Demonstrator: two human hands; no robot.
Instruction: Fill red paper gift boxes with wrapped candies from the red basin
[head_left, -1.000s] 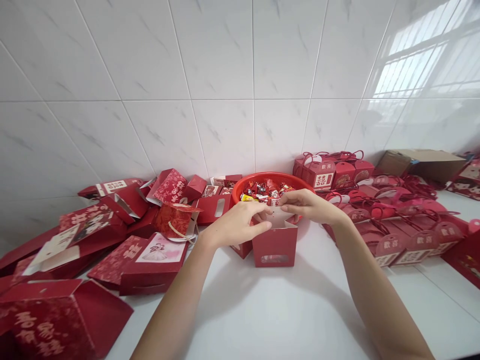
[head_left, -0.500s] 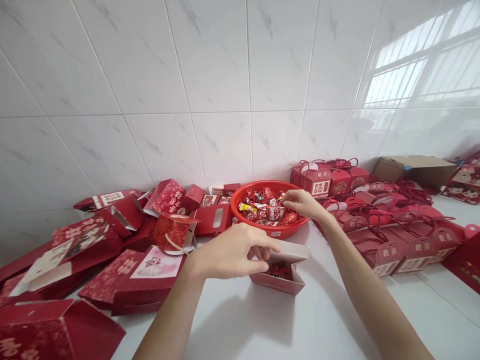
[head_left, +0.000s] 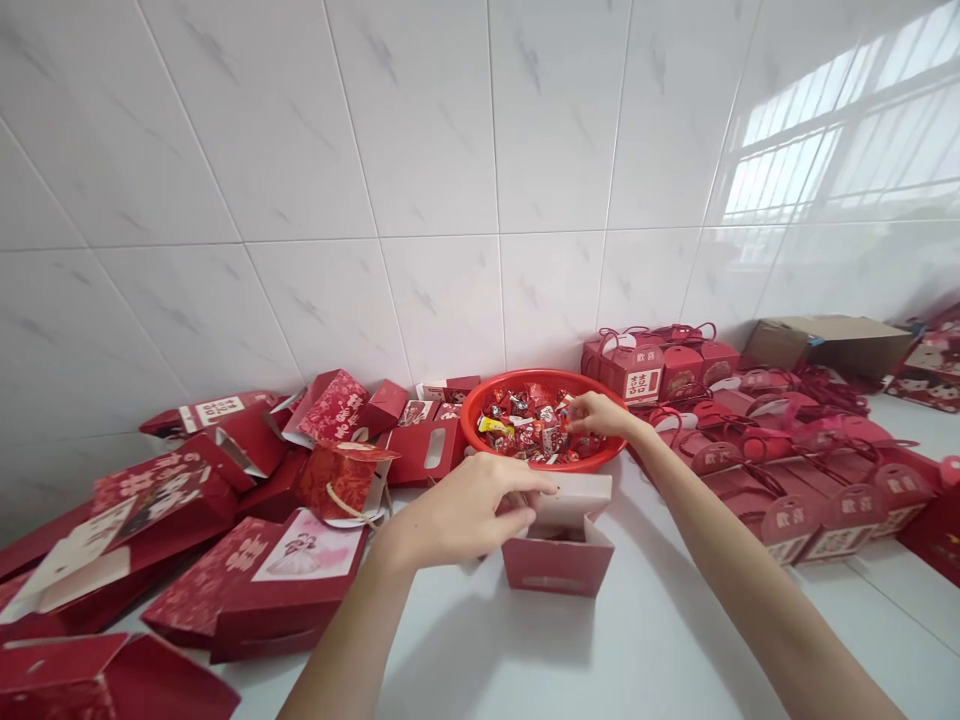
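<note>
My left hand point(head_left: 469, 505) is at the left side of an open red paper gift box point(head_left: 559, 567), its thumb and fingers closed on the box's upper edge. The box stands upright on the white surface, and its pale inner flap point(head_left: 581, 490) is raised at the back. From this angle its inside is mostly hidden. Behind it, my right hand point(head_left: 600, 415) reaches into a red plastic basin point(head_left: 469, 402) of wrapped candies point(head_left: 525, 435). Its fingers are pinched at a candy on the right side of the pile; the fingertips are partly hidden.
Empty-looking red gift boxes point(head_left: 292, 590) lie in a heap on the left. Rows of closed red boxes with cord handles point(head_left: 787, 515) stand on the right. A brown cardboard box point(head_left: 825, 345) is at the back right, and a tiled wall point(head_left: 435, 150) rises behind.
My right hand has shifted slightly within the basin, fingers now lower among the candies. The gift box shows more of its front face and less of its inside. My left hand stays beside it.
</note>
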